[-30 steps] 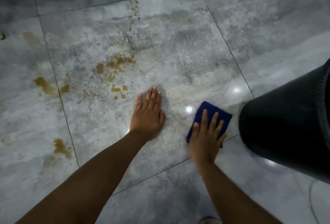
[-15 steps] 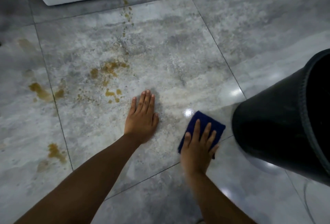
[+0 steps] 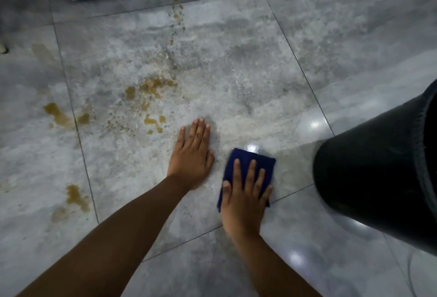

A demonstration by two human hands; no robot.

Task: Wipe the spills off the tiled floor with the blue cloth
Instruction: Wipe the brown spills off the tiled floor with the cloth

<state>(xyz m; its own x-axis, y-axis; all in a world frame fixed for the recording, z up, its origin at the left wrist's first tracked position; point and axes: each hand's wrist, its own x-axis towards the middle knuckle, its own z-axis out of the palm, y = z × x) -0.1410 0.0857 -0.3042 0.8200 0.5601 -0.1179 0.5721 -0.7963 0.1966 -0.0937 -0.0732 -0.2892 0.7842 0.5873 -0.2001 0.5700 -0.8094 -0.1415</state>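
Low on the tiled floor [image 3: 331,48], my right hand [image 3: 244,198] presses spread fingers flat on the blue cloth [image 3: 248,161] to scrub, while my left hand [image 3: 192,152] lies open, bracing me beside brown spills [image 3: 151,88] left to wipe.

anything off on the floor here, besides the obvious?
Brown spills still dot the tiled floor left of both hands, more across the grout line. The blue cloth under the right hand is nowhere near them. Left hand rests flat.
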